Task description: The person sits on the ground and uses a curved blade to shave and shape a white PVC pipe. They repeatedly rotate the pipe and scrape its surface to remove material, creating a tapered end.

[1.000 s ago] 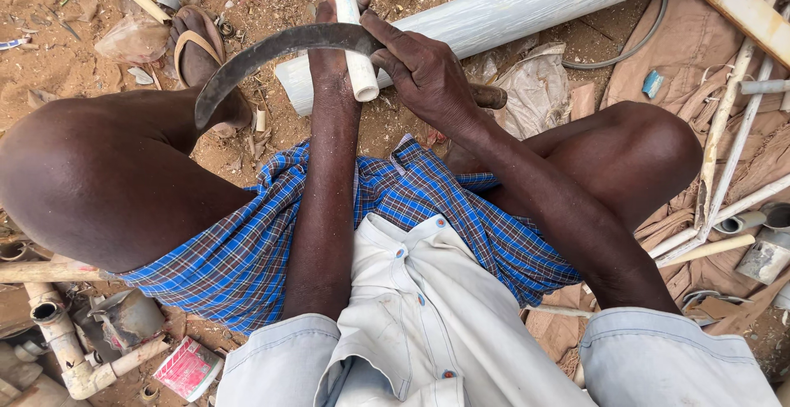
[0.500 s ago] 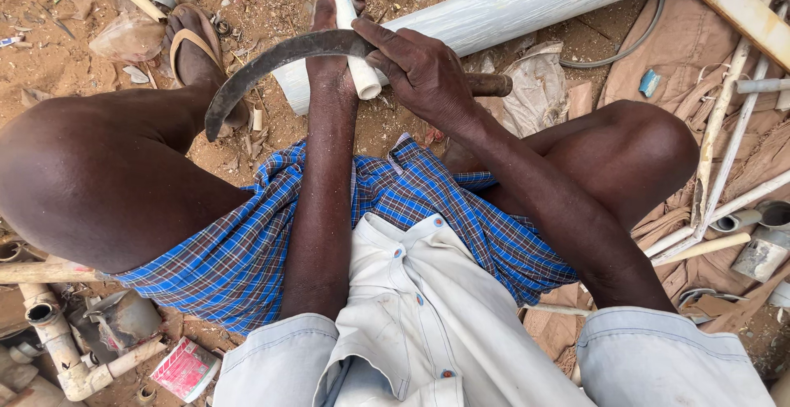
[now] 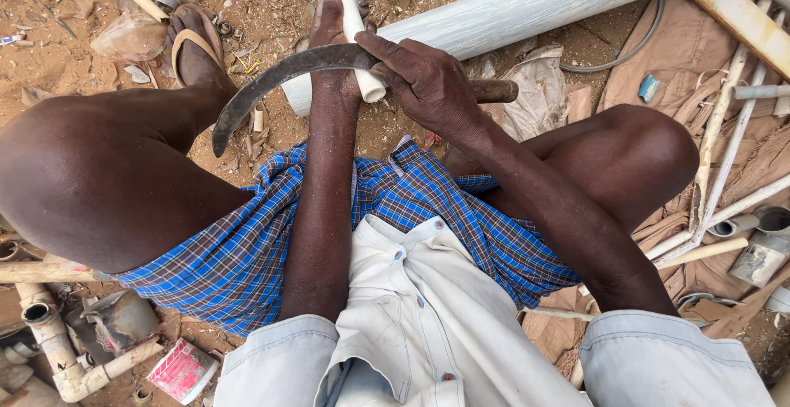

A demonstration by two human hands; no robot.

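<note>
Gripping a thin white plastic pipe (image 3: 352,28), your left hand (image 3: 331,32) was wrapped round it with fingers closed, pipe running up out of the top edge and its cut end showing just below the hand. Your right hand (image 3: 428,86) was clenched on the dark wooden handle (image 3: 492,90) of a curved, rusty-brown steel sickle (image 3: 284,78). The blade lay across the pipe near its lower end, touching it, then arced left and down, with the tip ending just above your left knee (image 3: 99,176).

Edges: the blade's inner curve faced your left forearm, very close. The tip sat near the bare skin of that knee. The handle butt stuck out right of your fist, over the crumpled pale plastic bag (image 3: 527,98).

Room: tight. You sat with both knees spread and a blue checked cloth (image 3: 247,242) between them. The big white plastic pipe (image 3: 543,0) lay diagonally right behind the hands, near the thin pipe. Your sandalled left foot (image 3: 193,49) was just left of the blade's arc. On the right, a pile of thin white conduit lengths (image 3: 724,127) on brown sacking boxed in your right knee (image 3: 650,148). At lower left, grey pipe fittings (image 3: 49,341) and a small red-and-white packet (image 3: 183,370) lay on the sandy ground (image 3: 49,53). The only open dirt was the small patch between your hands and the cloth.
</note>
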